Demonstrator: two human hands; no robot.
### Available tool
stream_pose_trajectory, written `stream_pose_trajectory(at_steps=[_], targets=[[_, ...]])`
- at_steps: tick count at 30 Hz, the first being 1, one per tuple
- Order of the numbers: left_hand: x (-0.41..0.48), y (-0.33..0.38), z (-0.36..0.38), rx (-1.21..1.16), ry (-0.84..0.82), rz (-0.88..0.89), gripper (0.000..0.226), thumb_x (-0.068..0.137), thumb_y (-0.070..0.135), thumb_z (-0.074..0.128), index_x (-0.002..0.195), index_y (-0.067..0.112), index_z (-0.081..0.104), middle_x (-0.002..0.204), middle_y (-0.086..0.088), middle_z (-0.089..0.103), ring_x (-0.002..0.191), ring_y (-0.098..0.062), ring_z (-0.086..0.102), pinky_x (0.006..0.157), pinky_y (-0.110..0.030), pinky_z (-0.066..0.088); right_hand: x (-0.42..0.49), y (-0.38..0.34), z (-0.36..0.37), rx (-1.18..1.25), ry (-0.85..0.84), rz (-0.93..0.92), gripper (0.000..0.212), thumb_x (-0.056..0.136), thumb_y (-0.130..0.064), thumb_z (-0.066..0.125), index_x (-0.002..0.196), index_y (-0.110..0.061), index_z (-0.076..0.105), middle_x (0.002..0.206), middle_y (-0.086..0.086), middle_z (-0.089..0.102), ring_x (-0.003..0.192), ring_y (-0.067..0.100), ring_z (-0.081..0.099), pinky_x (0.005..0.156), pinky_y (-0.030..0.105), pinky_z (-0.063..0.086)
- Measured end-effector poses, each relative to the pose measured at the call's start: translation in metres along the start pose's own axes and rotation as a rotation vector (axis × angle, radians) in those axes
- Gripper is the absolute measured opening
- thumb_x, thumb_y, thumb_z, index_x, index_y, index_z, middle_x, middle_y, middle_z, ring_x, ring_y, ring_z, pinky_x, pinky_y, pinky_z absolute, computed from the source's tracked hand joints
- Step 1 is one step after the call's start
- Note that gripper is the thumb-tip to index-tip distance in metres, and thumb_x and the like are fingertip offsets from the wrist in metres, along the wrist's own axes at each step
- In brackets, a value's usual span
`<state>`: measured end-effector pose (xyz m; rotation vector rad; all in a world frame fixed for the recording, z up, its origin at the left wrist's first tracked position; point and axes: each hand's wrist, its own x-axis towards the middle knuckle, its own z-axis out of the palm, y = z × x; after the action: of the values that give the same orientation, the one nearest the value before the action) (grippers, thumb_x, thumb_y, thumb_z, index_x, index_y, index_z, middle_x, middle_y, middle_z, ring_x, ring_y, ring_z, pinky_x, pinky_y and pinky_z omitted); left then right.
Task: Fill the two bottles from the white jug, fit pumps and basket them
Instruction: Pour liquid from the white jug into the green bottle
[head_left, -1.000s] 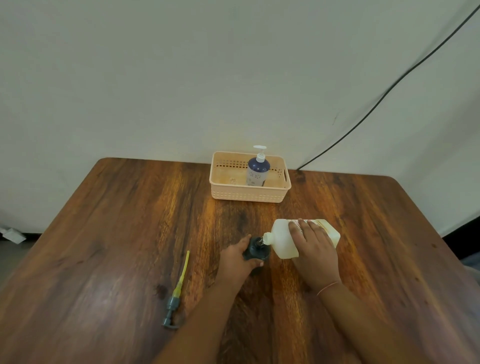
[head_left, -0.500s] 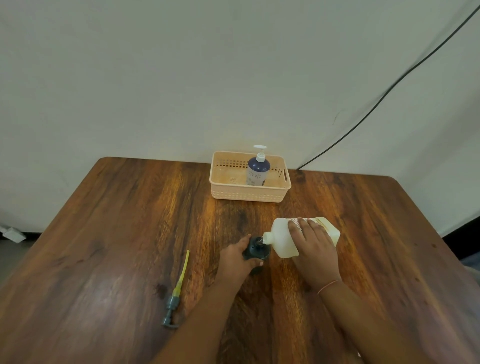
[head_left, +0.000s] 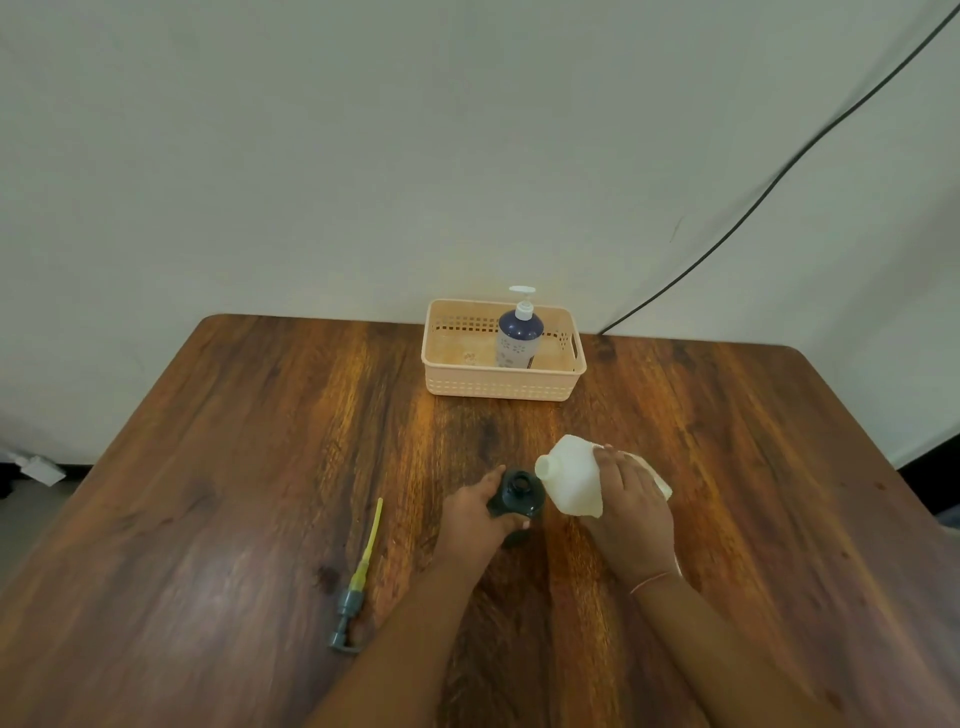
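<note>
My left hand (head_left: 475, 517) grips a small dark bottle (head_left: 518, 493) standing open-mouthed at the table's middle. My right hand (head_left: 631, 512) holds the white jug (head_left: 574, 480) tilted, its spout just right of the bottle's mouth and slightly raised from it. A grey pump with a yellow tube (head_left: 358, 579) lies on the wood to the left of my left forearm. At the back, a peach basket (head_left: 501, 387) holds a blue bottle with a white pump (head_left: 518, 335) standing upright.
The wooden table (head_left: 234, 467) ends at a pale wall behind the basket. A black cable (head_left: 779, 176) runs down the wall at the right. A small white object (head_left: 39, 467) lies on the floor at the left.
The jug's spout has lifted away from the dark bottle's mouth and the jug is swinging upright. My left hand has stayed on the bottle.
</note>
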<state>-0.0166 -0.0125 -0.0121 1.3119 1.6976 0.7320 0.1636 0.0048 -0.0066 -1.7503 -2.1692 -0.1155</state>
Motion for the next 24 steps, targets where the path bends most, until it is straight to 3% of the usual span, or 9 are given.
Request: stream_pose_trajectory(at_steps=[5, 10, 15, 24], targets=[[0.000, 0.001, -0.002, 0.024, 0.000, 0.031, 0.077, 0.072, 0.020, 0.076, 0.139, 0.018, 0.038, 0.134, -0.002, 0.056, 0.124, -0.014, 0.049, 0.101, -0.018, 0.033, -0.013, -0.006, 0.006, 0.465, 0.054, 0.493, 0.069, 0.061, -0.028, 0.083, 0.115, -0.008, 0.045, 0.116, 0.014, 0.058, 0.107, 0.031, 0.057, 0.069, 0.041, 0.057], [-0.001, 0.001, -0.003, 0.052, 0.008, 0.056, 0.077, 0.073, 0.021, 0.076, 0.139, 0.015, 0.037, 0.137, -0.004, 0.052, 0.126, -0.015, 0.046, 0.101, -0.015, 0.028, -0.027, -0.007, 0.010, 0.671, 0.197, 0.728, 0.071, 0.063, -0.021, 0.083, 0.118, -0.007, 0.040, 0.124, 0.018, 0.053, 0.116, 0.035, 0.050, 0.081, 0.047, 0.053], [-0.001, 0.002, -0.002, 0.062, 0.002, 0.056, 0.078, 0.073, 0.022, 0.076, 0.140, 0.015, 0.036, 0.136, -0.004, 0.053, 0.125, -0.015, 0.048, 0.106, -0.021, 0.032, -0.034, 0.002, 0.014, 0.689, 0.219, 0.839, 0.077, 0.064, -0.021, 0.082, 0.123, -0.004, 0.037, 0.130, 0.019, 0.049, 0.120, 0.037, 0.047, 0.085, 0.050, 0.050], [-0.003, 0.002, -0.002, 0.033, 0.012, 0.048, 0.078, 0.072, 0.019, 0.076, 0.139, 0.014, 0.037, 0.138, -0.004, 0.052, 0.128, -0.015, 0.046, 0.107, -0.022, 0.030, -0.038, 0.007, 0.021, 0.726, 0.212, 0.839, 0.080, 0.066, -0.024, 0.081, 0.129, -0.007, 0.033, 0.136, 0.016, 0.046, 0.124, 0.036, 0.045, 0.092, 0.051, 0.046]])
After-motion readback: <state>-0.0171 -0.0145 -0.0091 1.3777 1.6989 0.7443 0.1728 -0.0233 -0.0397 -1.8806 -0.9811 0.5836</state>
